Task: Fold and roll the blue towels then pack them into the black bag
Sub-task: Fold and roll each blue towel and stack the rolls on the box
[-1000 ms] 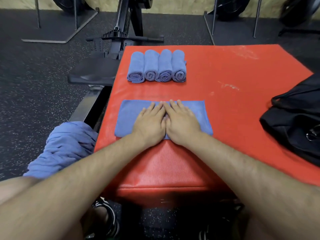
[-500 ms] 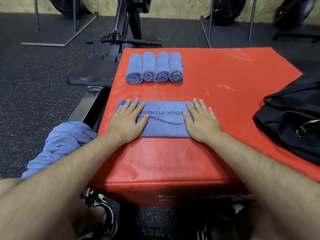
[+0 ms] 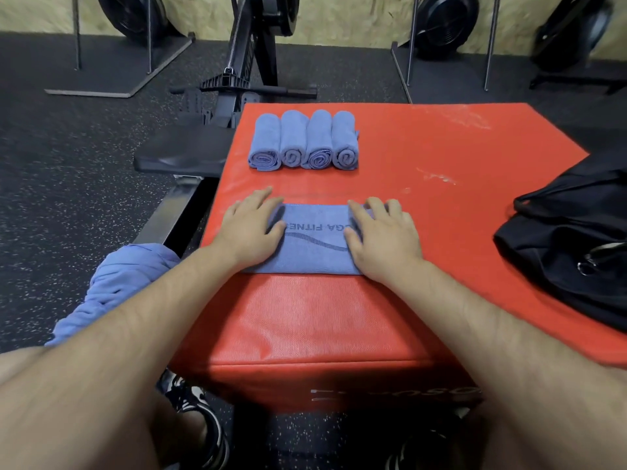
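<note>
Folded towel: a blue towel lies flat as a wide band near the front edge of the red padded box; dark lettering, partly covered, and a wavy line show between the hands.
Left hand: lies palm down on the towel's left end with the fingers straight and slightly spread; the fingertips reach past the far edge onto the red surface. It grips nothing.
Right hand: lies palm down on the towel's right end, fingers straight and close together, pressing the cloth flat. It grips nothing.
Rolled towels: four blue rolls stand side by side, touching, near the box's far left corner, their spiral ends facing the person, well apart from the flat towel.
Black bag: sits slumped at the box's right edge, partly out of view, with a metal ring showing on it; no towel can be seen in it.
Unfolded towels: a crumpled blue heap rests on the person's left thigh, beside the box.
Surroundings: a rowing machine with its black seat stands just left of the box on a speckled dark floor.
</note>
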